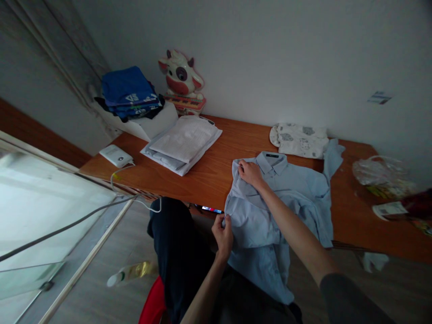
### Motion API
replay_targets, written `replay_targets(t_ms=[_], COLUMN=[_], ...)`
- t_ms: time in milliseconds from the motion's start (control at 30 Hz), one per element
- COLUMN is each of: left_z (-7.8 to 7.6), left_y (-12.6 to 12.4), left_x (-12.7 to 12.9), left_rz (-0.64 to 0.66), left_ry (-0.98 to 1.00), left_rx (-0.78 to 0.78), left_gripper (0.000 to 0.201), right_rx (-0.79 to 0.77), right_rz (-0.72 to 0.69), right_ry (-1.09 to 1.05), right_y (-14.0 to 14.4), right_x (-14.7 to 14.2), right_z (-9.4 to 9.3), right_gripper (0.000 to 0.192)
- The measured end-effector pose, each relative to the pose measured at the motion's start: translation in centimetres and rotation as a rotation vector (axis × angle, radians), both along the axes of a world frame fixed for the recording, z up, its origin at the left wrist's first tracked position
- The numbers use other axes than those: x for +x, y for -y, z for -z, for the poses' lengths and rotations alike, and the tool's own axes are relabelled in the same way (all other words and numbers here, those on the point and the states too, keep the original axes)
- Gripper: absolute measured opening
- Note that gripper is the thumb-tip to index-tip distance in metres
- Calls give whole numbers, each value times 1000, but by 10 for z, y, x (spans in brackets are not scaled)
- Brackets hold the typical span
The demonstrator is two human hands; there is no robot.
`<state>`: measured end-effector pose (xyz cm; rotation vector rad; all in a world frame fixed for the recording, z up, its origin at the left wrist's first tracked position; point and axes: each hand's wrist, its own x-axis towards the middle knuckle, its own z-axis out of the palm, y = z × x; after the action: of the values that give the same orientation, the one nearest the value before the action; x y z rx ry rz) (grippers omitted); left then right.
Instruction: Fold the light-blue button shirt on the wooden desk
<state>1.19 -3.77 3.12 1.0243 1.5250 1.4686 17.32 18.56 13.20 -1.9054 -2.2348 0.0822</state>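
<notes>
A light blue button-up shirt (pixel 254 225) lies on the wooden desk, collar toward the wall, its lower part hanging over the front edge. My left hand (pixel 223 234) pinches the shirt's left edge by the desk's front. Up at the shoulder beside the collar, my right hand (pixel 249 173) has its fingers closed on the fabric, and my right forearm crosses over the shirt. One sleeve sticks out at the far right of the shirt, by a folded white cloth with grey prints (pixel 300 140).
On the wooden desk (pixel 232 130) lie folded white garments (pixel 185 139), a white power bank (pixel 116 155) with a cable, blue clothes (pixel 130 92) on a white box, a cow toy keyboard (pixel 182 81) and a plastic bag (pixel 381 173). A bottle (pixel 130 272) lies on the floor.
</notes>
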Motion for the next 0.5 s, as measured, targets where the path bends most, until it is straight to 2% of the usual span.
replay_targets(t_ms=[267,500], left_z=[-5,-2], left_y=[11,12], left_x=[-2,-18], left_rz=[-25,27], left_ry=[-46,-60], left_rx=[5,8], left_gripper=[29,28], right_rx=[-8,-3], right_rz=[4,-28], right_ry=[2,-26], right_y=[0,2], right_x=[-1,1], right_z=[0,-3], right_gripper=[33,33])
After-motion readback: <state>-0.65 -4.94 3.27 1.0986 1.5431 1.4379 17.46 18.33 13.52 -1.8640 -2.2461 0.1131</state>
